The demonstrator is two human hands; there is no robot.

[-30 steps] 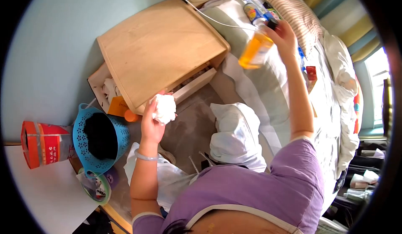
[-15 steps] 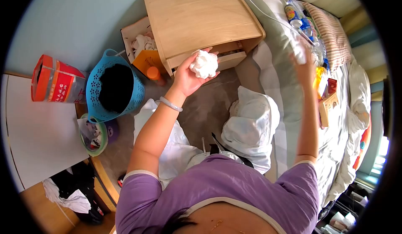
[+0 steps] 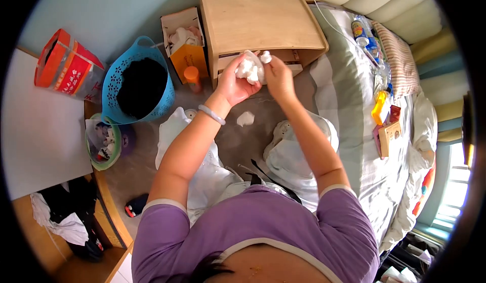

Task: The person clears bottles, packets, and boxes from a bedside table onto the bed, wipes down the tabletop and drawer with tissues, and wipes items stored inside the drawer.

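Observation:
My left hand (image 3: 232, 84) is cupped around crumpled white tissues (image 3: 248, 70) in front of the wooden nightstand (image 3: 260, 17). Close beside it, my right hand (image 3: 280, 83) pinches a small white tissue wad (image 3: 266, 57) at its fingertips. A loose white piece (image 3: 245, 119) lies on the floor below my hands, between my knees. Behind my hands, the nightstand's front is partly hidden.
Left of the nightstand stand an open box (image 3: 186, 55) with crumpled white pieces, an orange-capped bottle (image 3: 192, 75), a blue basket (image 3: 110, 93) holding something black, and a green-rimmed bin (image 3: 114, 156). Bottles and a small box (image 3: 391, 139) lie on the bed (image 3: 349, 146) at right.
My right hand has come from over the bed to my left hand and now pinches a small wad. A white piece now shows on the floor.

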